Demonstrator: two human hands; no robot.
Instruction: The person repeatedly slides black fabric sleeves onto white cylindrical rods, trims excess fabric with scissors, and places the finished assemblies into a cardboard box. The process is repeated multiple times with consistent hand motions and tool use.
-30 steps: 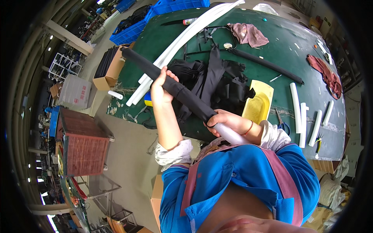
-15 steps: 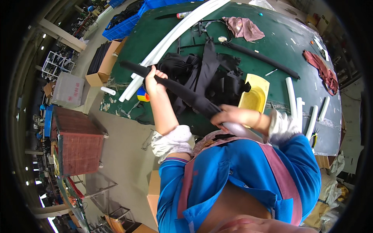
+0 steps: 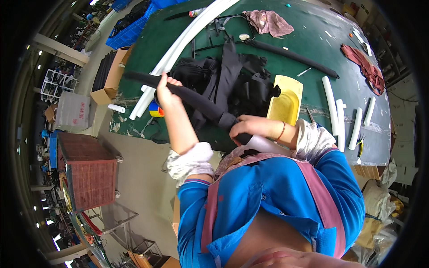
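A long black foam sleeve (image 3: 192,100) runs slantwise in front of me, covering a white tube whose bare end (image 3: 266,145) shows near my body. My left hand (image 3: 164,91) is closed round the far upper part of the sleeve. My right hand (image 3: 250,127) grips the sleeve's near end where the white tube comes out. Both are held above the near edge of the green table (image 3: 313,53).
A heap of black fabric (image 3: 228,82), a yellow tray (image 3: 286,100), long white tubes (image 3: 183,42), short white tube pieces (image 3: 339,114), a long black tube (image 3: 290,56) and rags (image 3: 268,20) lie on the table. A cardboard box (image 3: 109,85) and a brown cart (image 3: 89,174) stand to the left.
The sleeve and both hands have shifted slightly toward the table; my right hand sits further along, and more white tube shows at the near end.
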